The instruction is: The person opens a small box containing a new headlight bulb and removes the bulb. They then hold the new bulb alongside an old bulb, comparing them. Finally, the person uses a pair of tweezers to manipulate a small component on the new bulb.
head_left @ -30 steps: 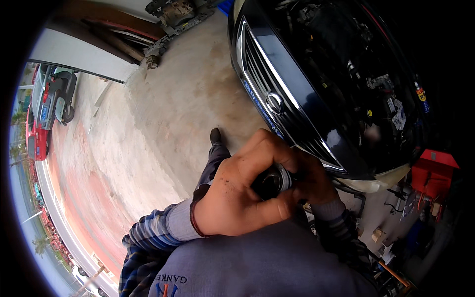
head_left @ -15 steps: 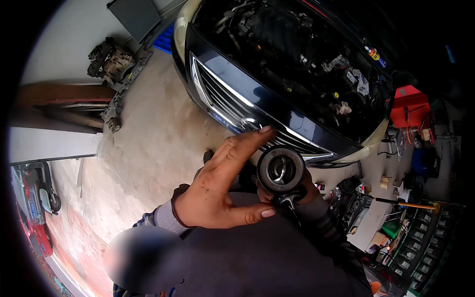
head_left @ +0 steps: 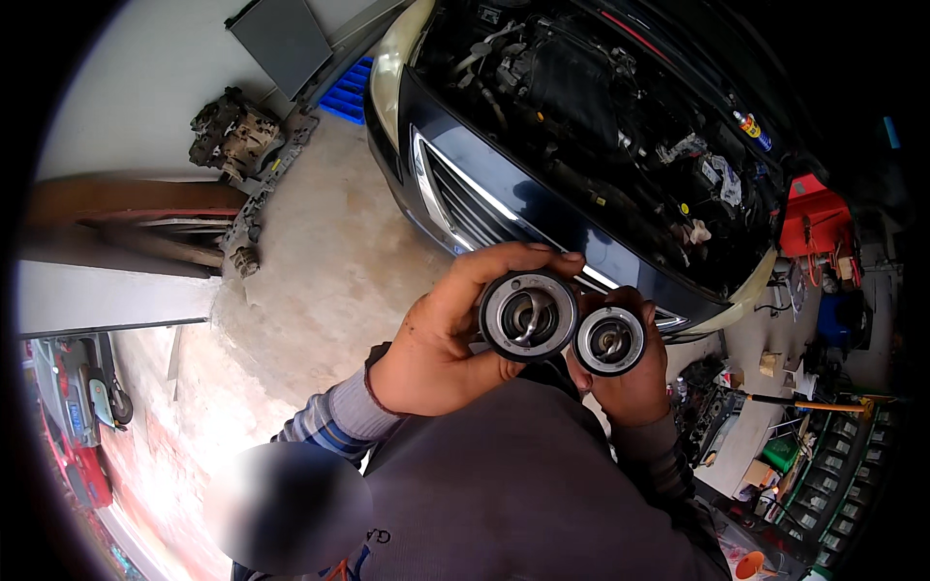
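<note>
My left hand (head_left: 418,351) is closed around the larger engine thermostat (head_left: 528,318), a round black-rimmed part with a metal bridge across its middle. Fingers curl over its upper side and the thumb presses from below. Just to its right, my right hand (head_left: 637,385) grips a smaller thermostat (head_left: 610,341), also round, with a dark rim and pale metal ring. Both are held side by side with their round faces up toward me, their rims very close or touching. The undersides of both parts are hidden.
Ahead stands a dark car (head_left: 542,208) with its engine bay uncovered and a spray can (head_left: 752,130) at its right edge. Greasy metal parts (head_left: 232,136) lie by the left wall near a blue crate (head_left: 347,92). A red tool box (head_left: 816,218) and a rack (head_left: 838,474) stand right.
My left hand, earlier open beside the larger thermostat, now holds it. The smaller thermostat has come into sight in my right hand, to the right of the larger one.
</note>
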Demonstrator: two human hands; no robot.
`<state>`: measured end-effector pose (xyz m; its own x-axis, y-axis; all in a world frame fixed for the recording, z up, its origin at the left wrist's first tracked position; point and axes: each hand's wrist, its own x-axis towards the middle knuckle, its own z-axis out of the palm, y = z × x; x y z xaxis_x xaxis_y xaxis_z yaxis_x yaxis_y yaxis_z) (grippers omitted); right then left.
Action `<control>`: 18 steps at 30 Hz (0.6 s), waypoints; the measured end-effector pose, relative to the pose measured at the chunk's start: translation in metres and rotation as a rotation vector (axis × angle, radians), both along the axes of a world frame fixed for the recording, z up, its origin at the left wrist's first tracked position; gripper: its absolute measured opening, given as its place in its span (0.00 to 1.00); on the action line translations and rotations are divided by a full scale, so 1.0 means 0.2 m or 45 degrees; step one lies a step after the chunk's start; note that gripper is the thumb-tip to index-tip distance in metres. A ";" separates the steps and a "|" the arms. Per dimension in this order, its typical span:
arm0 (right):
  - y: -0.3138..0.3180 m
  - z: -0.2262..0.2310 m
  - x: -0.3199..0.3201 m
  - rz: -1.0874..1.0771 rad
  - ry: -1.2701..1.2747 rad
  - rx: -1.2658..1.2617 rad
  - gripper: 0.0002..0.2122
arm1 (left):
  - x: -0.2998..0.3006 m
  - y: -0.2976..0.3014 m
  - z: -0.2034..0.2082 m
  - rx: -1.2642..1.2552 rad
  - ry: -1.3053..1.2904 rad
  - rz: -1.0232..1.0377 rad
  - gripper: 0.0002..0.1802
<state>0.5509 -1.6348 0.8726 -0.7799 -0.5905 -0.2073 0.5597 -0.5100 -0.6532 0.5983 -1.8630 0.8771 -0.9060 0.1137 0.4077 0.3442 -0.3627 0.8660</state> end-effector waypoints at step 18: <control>0.17 0.07 -0.29 0.341 0.103 -0.344 0.26 | -0.21 0.18 0.06 0.010 -0.046 0.025 0.41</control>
<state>0.4925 -1.5998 0.8872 -0.5985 -0.8002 0.0396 0.6483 -0.5128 -0.5628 0.5568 -1.8279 0.8896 -0.9223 0.0926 0.3752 0.3197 -0.3626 0.8754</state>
